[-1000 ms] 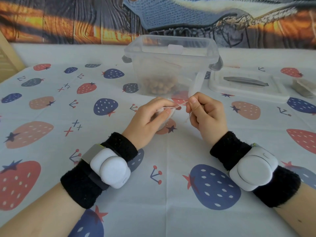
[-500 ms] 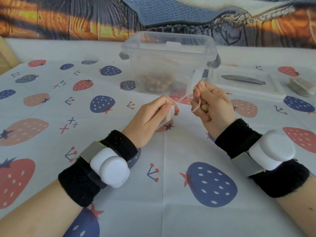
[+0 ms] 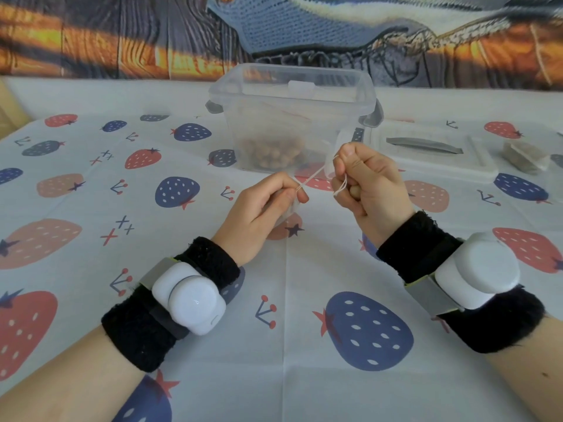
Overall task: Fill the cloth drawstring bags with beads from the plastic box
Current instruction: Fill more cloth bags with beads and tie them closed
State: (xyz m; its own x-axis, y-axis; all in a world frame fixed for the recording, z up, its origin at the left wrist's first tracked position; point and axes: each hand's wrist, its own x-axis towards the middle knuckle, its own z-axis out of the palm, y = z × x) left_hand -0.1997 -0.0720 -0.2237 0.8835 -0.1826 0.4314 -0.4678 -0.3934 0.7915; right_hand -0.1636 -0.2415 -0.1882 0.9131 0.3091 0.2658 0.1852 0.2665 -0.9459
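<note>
My left hand [image 3: 262,208] is closed around a small white cloth drawstring bag [image 3: 288,210], most of it hidden under my fingers. A thin white drawstring [image 3: 313,177] runs taut from the bag up to my right hand [image 3: 365,184], which pinches it, with a loop of string hanging by the fingers. Behind both hands stands the clear plastic box [image 3: 292,95], open on top, with a heap of brown beads [image 3: 271,149] at its bottom.
The box's lid [image 3: 432,153] with a grey handle lies to the right of the box. Small filled bags [image 3: 524,155] rest further right. A strawberry-print tablecloth [image 3: 91,239] covers the table. A patterned backdrop hangs behind.
My right hand has lifted and drawn away to the right, stretching the string taut. My left hand keeps its hold on the bag in nearly the same place.
</note>
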